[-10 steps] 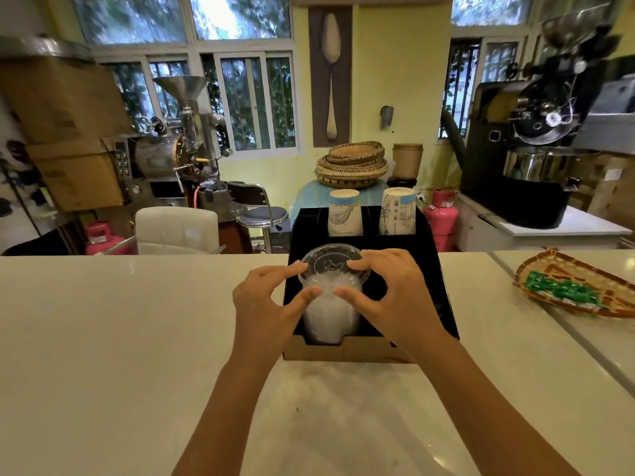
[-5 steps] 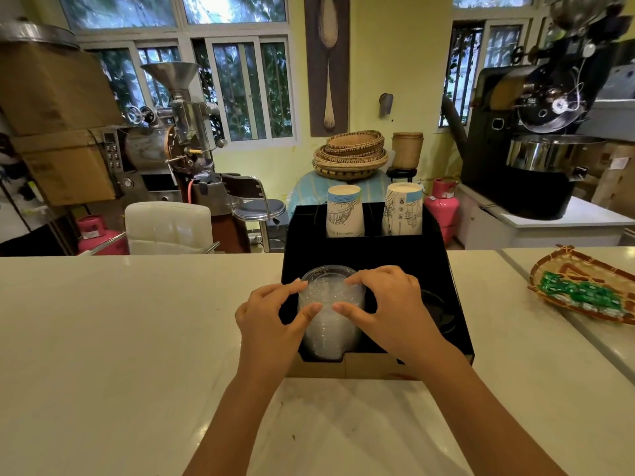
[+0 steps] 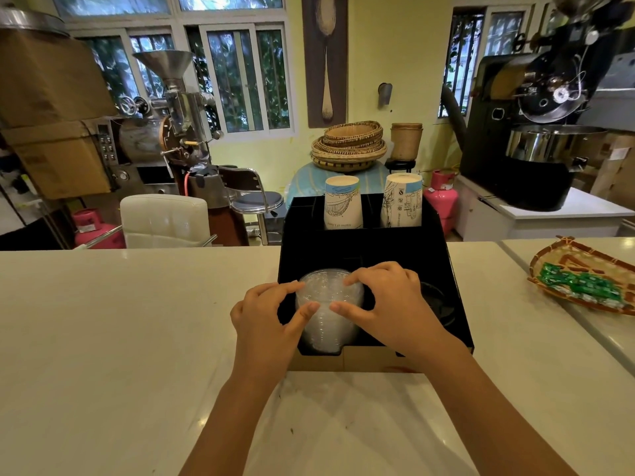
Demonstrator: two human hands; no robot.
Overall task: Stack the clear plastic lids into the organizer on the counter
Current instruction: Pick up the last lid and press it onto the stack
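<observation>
A stack of clear plastic lids (image 3: 326, 321) stands in the front left slot of the black organizer (image 3: 364, 249) on the white counter. My left hand (image 3: 268, 321) grips the stack from its left side, thumb and fingers on the lids. From the right, my right hand (image 3: 388, 304) clasps the same stack, fingers curled over its top. Both hands hide part of the stack's sides. The front right slot holds something dark and round (image 3: 439, 304).
Two stacks of paper cups (image 3: 343, 204) (image 3: 402, 201) stand in the organizer's back slots. A woven tray with green packets (image 3: 584, 280) lies on the counter at the right. Coffee roasters, a chair and a stool stand beyond the counter's far edge.
The lid stack has sunk lower into the organizer's slot under both hands. The view has moved a little closer.
</observation>
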